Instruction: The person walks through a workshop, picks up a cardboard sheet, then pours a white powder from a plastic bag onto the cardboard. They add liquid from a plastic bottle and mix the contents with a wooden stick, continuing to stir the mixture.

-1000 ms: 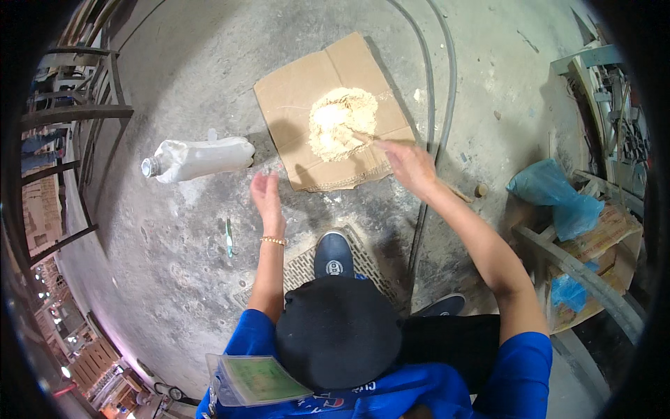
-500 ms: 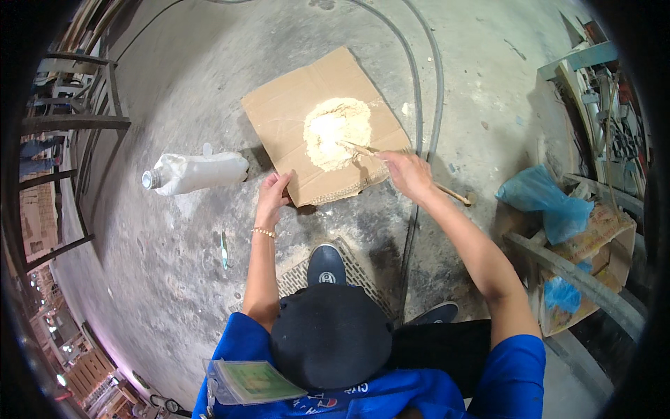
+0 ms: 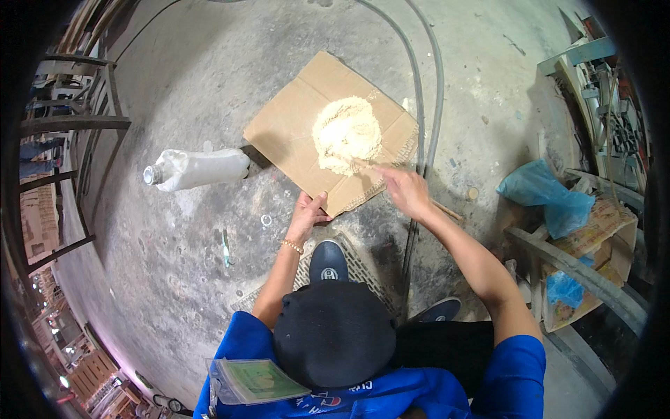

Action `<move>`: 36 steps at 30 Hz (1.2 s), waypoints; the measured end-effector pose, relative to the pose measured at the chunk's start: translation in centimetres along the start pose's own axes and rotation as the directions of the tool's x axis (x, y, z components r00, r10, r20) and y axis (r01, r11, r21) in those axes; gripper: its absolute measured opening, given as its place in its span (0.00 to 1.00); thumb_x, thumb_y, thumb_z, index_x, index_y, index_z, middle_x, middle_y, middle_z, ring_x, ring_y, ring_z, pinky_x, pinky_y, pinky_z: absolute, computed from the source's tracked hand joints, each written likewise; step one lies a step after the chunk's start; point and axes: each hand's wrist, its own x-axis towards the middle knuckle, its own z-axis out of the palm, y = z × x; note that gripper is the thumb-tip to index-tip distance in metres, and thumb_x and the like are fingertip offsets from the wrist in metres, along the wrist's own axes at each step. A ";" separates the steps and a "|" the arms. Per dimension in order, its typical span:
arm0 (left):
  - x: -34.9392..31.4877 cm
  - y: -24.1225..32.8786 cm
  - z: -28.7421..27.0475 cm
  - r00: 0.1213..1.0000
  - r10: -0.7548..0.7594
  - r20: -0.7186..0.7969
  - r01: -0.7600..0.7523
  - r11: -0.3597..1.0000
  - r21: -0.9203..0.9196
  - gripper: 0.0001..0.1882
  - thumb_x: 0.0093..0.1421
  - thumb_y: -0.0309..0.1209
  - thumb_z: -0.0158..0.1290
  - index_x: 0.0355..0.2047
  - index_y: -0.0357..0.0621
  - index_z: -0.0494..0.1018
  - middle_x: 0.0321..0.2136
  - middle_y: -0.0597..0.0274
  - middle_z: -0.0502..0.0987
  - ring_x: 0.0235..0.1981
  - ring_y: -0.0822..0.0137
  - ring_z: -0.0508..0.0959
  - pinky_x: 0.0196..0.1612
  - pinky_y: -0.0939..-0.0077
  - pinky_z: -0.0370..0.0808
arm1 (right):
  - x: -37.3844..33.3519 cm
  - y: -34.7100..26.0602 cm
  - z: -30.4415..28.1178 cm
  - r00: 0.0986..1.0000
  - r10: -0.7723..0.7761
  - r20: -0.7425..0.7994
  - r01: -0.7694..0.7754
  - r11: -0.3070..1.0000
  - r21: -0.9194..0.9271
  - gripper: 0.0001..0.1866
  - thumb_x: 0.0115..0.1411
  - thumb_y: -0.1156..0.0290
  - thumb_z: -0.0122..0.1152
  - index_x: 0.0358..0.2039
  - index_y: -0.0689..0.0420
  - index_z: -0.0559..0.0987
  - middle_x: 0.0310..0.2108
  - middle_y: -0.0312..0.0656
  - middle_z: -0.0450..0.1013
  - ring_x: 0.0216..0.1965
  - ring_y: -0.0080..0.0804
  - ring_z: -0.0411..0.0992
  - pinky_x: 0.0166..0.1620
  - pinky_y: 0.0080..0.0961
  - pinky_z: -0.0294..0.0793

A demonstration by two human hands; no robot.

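A square of brown cardboard (image 3: 283,133) lies on the floor with a heap of pale yellow powder (image 3: 347,133) on it. At the cardboard's near corner, my left hand (image 3: 309,214) pinches the edge between thumb and fingers. My right hand (image 3: 406,190) is closed around a thin wooden stick (image 3: 364,165). The stick's tip is in the near side of the powder, and its other end sticks out behind my hand. A translucent white plastic bottle (image 3: 201,170) lies on its side, left of the cardboard.
Dark hoses (image 3: 427,91) run along the floor on the right. Beyond them a blue plastic bag (image 3: 534,187) hangs by a cardboard box (image 3: 600,241) and metal bars. A metal rack (image 3: 77,124) stands at left. A perforated plate (image 3: 361,269) lies by my shoe.
The cardboard has turned counterclockwise, its near corner swinging right along with my left hand. The powder heap has shifted slightly right. The stick's tip has moved toward the heap's near edge.
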 end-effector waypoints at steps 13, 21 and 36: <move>0.7 -1.1 -0.1 1.000 0.007 0.000 -0.007 0.999 0.041 0.21 0.61 0.37 0.50 0.51 0.45 0.58 0.42 0.60 0.73 0.35 0.68 0.78 0.30 0.74 0.78 | 3.2 0.7 -0.9 0.981 0.135 -0.143 -0.117 0.985 0.124 0.15 0.61 0.71 0.48 0.47 0.49 0.77 0.23 0.44 0.72 0.23 0.28 0.68 0.30 0.28 0.67; 0.5 -1.2 -0.6 1.000 0.017 0.006 -0.017 0.999 0.028 0.22 0.60 0.38 0.51 0.51 0.46 0.57 0.41 0.60 0.73 0.34 0.69 0.78 0.31 0.74 0.78 | 2.3 0.5 -0.2 1.000 -0.001 0.007 0.000 0.994 0.111 0.14 0.61 0.71 0.49 0.46 0.47 0.77 0.24 0.41 0.73 0.23 0.26 0.68 0.30 0.26 0.67; 0.7 -1.1 -0.2 1.000 0.010 -0.018 -0.009 1.000 0.013 0.17 0.61 0.35 0.50 0.46 0.44 0.59 0.37 0.60 0.75 0.30 0.70 0.79 0.27 0.75 0.79 | 2.2 4.4 -2.5 0.939 0.117 0.323 -0.209 0.941 0.267 0.14 0.62 0.70 0.49 0.47 0.46 0.78 0.29 0.37 0.76 0.29 0.24 0.71 0.34 0.24 0.70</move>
